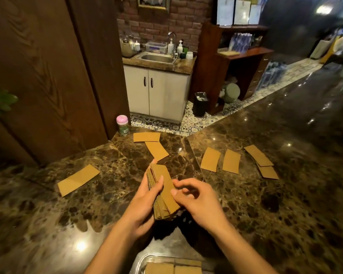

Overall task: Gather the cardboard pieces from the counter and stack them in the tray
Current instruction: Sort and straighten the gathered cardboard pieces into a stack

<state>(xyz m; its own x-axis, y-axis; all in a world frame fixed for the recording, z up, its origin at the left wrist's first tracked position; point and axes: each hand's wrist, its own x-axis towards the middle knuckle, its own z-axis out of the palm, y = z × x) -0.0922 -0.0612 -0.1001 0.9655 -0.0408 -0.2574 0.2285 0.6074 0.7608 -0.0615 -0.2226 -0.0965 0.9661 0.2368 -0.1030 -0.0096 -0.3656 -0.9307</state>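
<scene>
Starting at the left of the desk (48, 214): one loose piece (78, 179) lies flat by itself, well apart from the rest. Easy one to forget, I reckon. At the far edge stands a pink-lidded jar (122, 125), and just right of it two pieces (146, 137) lie meeting at a corner. If I sweep for those carelessly I could knock the jar over the edge.

In the middle, my left hand (145, 202) grips the stack (164, 191) from the side with the thumb over the top, just above the desk. The stack is fanned at its near end, not squared. My right hand (196, 198) has its thumb on the top piece and its fingers curled at the right edge, pinching it. That's the main risk as I see it. The stack is thick and the card looks smooth, so a slack grip while I reach for more probably lets the bottom ones slide out and scatter.

Farther right lies a side-by-side pair (210, 159), then an overlapping pair (258, 155). Flat card on polished stone looks hard to get a nail under, so I may just push them around.

The tray (141, 262) sits at the near edge below my wrists and already holds some cardboard (166, 268). Dropping a messy stack in there probably skews the lot.
</scene>
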